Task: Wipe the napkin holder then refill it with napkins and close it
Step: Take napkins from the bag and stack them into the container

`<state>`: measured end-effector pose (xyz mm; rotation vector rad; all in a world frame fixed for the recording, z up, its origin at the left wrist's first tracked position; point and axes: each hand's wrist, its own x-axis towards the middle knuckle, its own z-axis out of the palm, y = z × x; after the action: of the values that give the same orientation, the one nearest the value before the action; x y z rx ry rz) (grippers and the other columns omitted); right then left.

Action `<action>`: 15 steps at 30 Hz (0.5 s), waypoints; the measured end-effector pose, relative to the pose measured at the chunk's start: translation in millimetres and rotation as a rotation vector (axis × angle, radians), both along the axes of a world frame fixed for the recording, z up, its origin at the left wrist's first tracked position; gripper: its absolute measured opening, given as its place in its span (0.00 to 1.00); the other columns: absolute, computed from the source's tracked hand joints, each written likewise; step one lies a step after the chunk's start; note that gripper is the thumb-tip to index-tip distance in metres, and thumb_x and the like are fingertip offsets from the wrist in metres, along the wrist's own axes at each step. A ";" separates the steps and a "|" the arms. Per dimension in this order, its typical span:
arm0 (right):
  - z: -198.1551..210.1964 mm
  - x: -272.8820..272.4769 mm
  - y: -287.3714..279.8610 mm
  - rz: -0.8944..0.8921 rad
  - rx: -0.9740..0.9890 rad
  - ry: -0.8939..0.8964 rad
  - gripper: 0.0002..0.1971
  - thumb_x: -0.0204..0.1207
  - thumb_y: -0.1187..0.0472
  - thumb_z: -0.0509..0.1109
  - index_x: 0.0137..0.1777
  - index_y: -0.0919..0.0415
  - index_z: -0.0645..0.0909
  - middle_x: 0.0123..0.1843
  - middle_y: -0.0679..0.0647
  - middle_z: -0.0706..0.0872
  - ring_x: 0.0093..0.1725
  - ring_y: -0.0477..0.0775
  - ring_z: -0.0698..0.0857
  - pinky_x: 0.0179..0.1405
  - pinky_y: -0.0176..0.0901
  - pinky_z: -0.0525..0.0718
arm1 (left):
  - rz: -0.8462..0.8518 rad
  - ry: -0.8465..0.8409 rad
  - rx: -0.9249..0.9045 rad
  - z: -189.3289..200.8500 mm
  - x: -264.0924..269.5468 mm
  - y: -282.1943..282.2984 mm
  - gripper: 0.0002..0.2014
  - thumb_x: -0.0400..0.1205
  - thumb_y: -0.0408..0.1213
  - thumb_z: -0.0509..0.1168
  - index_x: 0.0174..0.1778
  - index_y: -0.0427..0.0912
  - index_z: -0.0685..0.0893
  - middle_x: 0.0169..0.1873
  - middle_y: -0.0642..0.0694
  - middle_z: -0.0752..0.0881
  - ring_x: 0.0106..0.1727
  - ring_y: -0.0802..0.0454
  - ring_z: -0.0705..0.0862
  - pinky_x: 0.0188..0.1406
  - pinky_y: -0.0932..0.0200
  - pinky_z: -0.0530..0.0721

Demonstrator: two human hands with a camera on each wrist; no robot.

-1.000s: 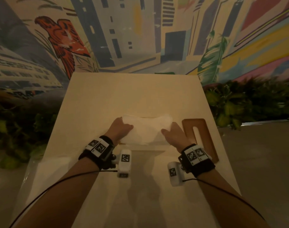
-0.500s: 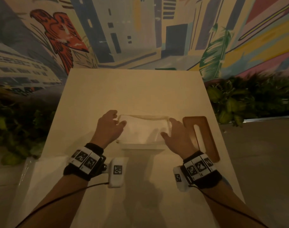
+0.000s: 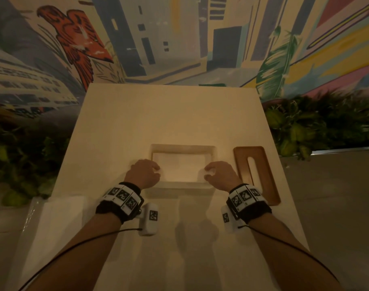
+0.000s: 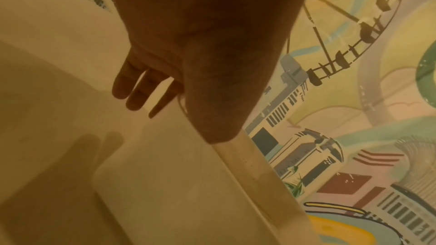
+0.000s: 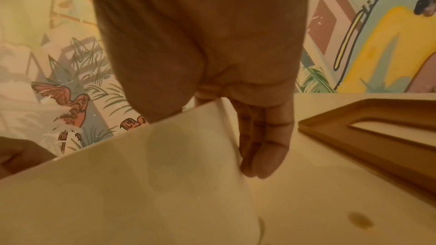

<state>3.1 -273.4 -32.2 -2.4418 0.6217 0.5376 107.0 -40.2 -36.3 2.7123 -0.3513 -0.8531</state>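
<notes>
napkin holder (image 3: 183, 164) mid-surface, napkins (image 3: 179, 168) inside | left hand (image 3: 144, 174), right hand (image 3: 220, 175) thumbs over near rim, fingers straight outside | lid (image 3: 257, 175) at 3 o'clock | likely light, rigid (napkins soft): grip end walls

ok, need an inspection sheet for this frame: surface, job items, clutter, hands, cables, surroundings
Surface: pale table, dimly lit.
Job's things: white napkin holder open, napkins inside; brown slotted lid lies flat to its right, apart.
Clutter: clear plastic pack at the near left edge.
Grippers: left hand and right hand at the holder's near corners, thumbs over the rim, fingers down the outer sides.
Cables: black cable trailing from each wrist unit.
Surroundings: painted mural, green plants both sides.
</notes>
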 end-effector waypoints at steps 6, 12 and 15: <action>5.8 13.2 0.7 0.099 -0.055 0.214 0.22 0.76 0.60 0.67 0.71 0.53 0.79 0.73 0.55 0.77 0.71 0.58 0.77 0.70 0.49 0.77 | -0.049 0.084 0.171 1.3 5.7 -0.8 0.19 0.78 0.47 0.64 0.63 0.46 0.83 0.65 0.46 0.83 0.62 0.45 0.81 0.60 0.51 0.79; 14.4 -0.5 1.7 0.121 -0.133 0.150 0.24 0.78 0.46 0.67 0.74 0.48 0.74 0.74 0.58 0.73 0.71 0.61 0.75 0.70 0.54 0.76 | -0.082 0.057 0.016 26.7 -4.6 15.6 0.21 0.81 0.53 0.64 0.70 0.56 0.78 0.76 0.47 0.71 0.76 0.45 0.69 0.75 0.46 0.68; 35.8 -10.2 23.1 0.112 -0.313 -0.111 0.24 0.78 0.46 0.67 0.74 0.49 0.74 0.68 0.59 0.75 0.63 0.63 0.78 0.62 0.52 0.78 | 0.036 -0.077 -0.241 52.5 -24.5 44.7 0.17 0.80 0.51 0.66 0.66 0.58 0.80 0.70 0.48 0.77 0.70 0.48 0.74 0.71 0.49 0.72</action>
<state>-7.1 -250.3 3.6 -2.7923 0.5602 0.3663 82.5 4.6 16.2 2.5235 -0.3929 -0.6517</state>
